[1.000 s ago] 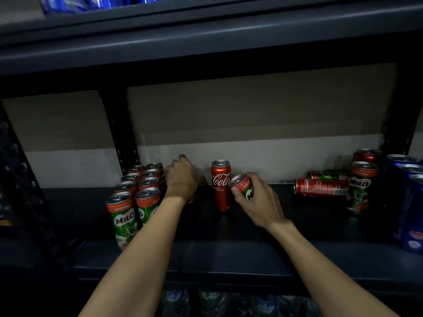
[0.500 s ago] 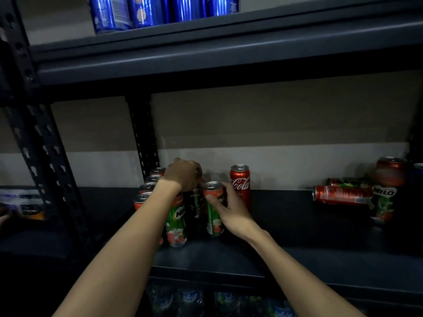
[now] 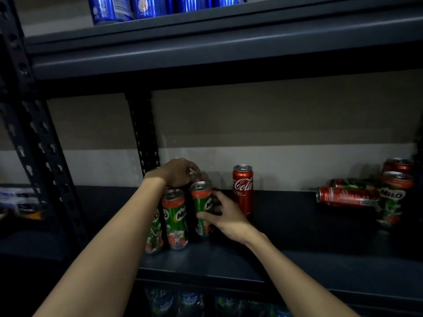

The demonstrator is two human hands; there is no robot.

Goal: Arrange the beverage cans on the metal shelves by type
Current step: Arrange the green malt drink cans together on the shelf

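The slim green-and-red Milo can [image 3: 202,208] is standing upright on the dark metal shelf [image 3: 297,255], at the right edge of a tight cluster of Milo cans [image 3: 175,219] near the shelf's left end. The right hand [image 3: 225,216] is wrapping round its lower right side, thumb across the front and fingers curling behind. The left hand [image 3: 177,171] is arching over the cans at the back of the cluster, fingertips curling down onto a silvery lid; how tightly it is holding, I cannot tell.

Just right of the held can, an upright red Coca-Cola can [image 3: 243,189] is standing close to the pale wall. Well apart, towards the shelf's right end, a red can [image 3: 346,196] is lying on its side, touching a standing Milo can [image 3: 392,199], with another red can [image 3: 398,165] behind. Glossy blue cans [image 3: 146,6] are lining the shelf above, and a perforated dark steel upright [image 3: 144,136] is rising behind the left hand. Bottles [image 3: 183,303] are showing dimly on the shelf below.
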